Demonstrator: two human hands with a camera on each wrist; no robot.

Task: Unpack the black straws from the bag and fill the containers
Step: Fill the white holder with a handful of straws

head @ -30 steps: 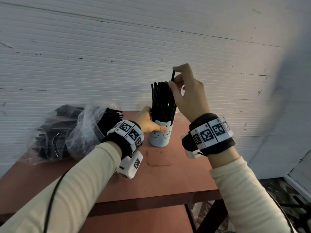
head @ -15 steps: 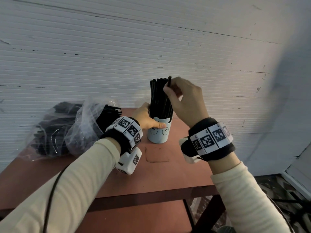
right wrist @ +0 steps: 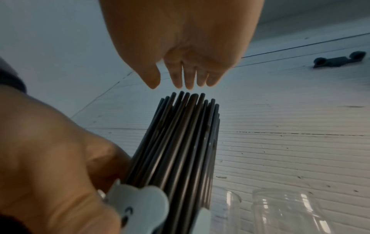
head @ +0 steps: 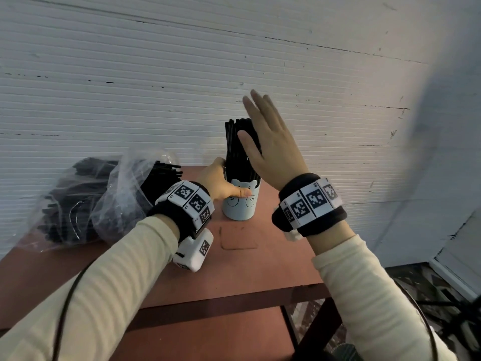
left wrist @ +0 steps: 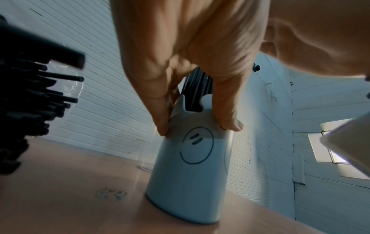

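My right hand (head: pixel 270 149) has let go of the last straw and spreads flat over the black straws (head: pixel 240 149) packed in the cup (head: pixel 240 204) on the bench (head: pixel 234 269), my left hand (head: pixel 221 183) gripping its rim, so this container looks full.

Words: none to read anywhere.
Numbers: none to read.
Brand names: none to see.
Left wristband (head: pixel 191 200): black-and-white square code patterns, no letters to make out.
White box under the left wrist (head: pixel 195 252): one more square code pattern, too small to read.
Right wristband (head: pixel 309 201): same kind of square code patterns, with tiny marks beside them too small to read.
Pale blue cup (left wrist: pixel 192 174): drawn face only, a round line with two short dashes, no writing.
Table top (left wrist: pixel 111 194): a faint smudged mark, not clear enough to read.
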